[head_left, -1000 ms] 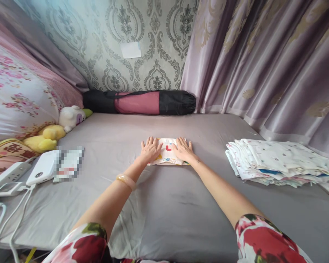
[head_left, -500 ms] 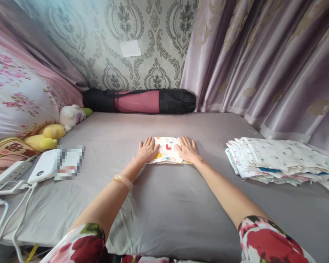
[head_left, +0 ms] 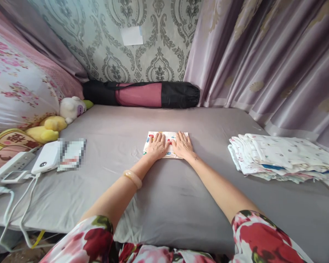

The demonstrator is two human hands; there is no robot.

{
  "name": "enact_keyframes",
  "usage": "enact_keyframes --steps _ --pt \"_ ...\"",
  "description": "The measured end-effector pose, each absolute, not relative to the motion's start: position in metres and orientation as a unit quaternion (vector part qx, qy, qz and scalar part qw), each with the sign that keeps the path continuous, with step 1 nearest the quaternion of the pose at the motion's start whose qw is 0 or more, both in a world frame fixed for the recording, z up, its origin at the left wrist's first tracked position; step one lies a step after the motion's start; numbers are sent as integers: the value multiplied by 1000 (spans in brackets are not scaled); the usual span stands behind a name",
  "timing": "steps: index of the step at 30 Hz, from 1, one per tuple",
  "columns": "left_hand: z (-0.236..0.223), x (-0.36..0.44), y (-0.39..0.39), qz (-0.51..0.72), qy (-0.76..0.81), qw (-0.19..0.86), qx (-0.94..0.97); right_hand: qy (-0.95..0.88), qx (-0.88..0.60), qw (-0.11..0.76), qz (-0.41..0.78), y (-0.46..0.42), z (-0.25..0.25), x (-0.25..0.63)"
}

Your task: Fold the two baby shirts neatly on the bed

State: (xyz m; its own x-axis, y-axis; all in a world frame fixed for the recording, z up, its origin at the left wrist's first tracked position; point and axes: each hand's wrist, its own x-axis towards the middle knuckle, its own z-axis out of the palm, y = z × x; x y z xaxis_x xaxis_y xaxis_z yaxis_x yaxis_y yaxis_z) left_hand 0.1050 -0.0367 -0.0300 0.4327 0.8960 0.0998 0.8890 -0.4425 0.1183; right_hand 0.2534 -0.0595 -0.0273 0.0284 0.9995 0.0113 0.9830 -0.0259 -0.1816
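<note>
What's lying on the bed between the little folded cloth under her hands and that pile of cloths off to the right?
Nothing: in the head view, only bare grey sheet separates the folded cloth from the pile of cloths.

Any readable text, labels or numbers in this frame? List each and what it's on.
Red characters on the yellow cushion at far left: two large Chinese characters, cut off and too distorted to read with confidence.
Colourful letter-like shapes on the folded cloth under the left hand and right hand: mostly covered, not readable.
Card beside the power bank: pixelated, unreadable.
White patch on the wall: blank.
</note>
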Motion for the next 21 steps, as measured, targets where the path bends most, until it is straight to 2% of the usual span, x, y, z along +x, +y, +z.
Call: enact_keyframes --steps 10,15,21 --pt "-18 104 -39 64 531 36 844 -692 -716 57 71 -60 -18 253" --pt "-18 103 -47 89 571 -2 816 -719 -688 84 59 -67 -11 237" --pt "-25 99 -51 64 597 42 799 -736 -668 102 43 -72 -20 227"
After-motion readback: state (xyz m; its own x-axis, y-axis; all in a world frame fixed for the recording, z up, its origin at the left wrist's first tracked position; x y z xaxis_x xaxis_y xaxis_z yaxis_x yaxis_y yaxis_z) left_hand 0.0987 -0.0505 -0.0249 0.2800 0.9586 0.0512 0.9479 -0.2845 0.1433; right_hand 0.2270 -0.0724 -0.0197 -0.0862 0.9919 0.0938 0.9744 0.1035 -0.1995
